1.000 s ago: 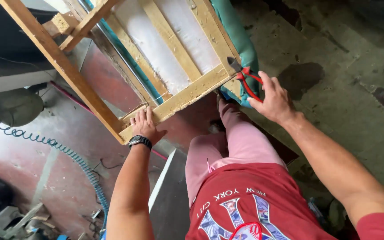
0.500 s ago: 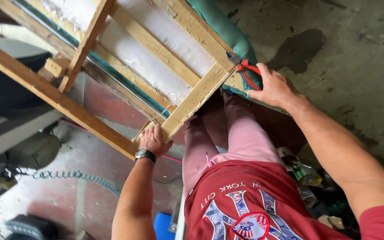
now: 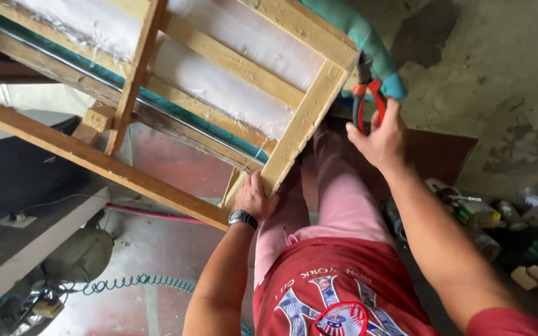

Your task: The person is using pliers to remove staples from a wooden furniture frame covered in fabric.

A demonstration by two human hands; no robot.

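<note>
Here the left hand [image 3: 253,196] grips the wooden frame [image 3: 300,124]; the right hand [image 3: 381,140] seemingly squeezes red-handled pliers [image 3: 366,96].

Setting: a workshop, most likely furniture or upholstery work. Evidence: bare wooden frame [image 3: 157,93] of rough unpainted slats, backed with white padding under clear plastic film and edged in teal fabric [image 3: 368,43]. Red-handled pliers [image 3: 365,99] at the frame's upper right corner. Floor is stained, cracked concrete [image 3: 505,81] with dark patches. Coiled teal air hose [image 3: 138,283] lies on the floor at lower left, near a rounded grey-green tank [image 3: 82,255]. Scattered clutter and scraps [image 3: 499,218] along the right edge of the floor.
</note>
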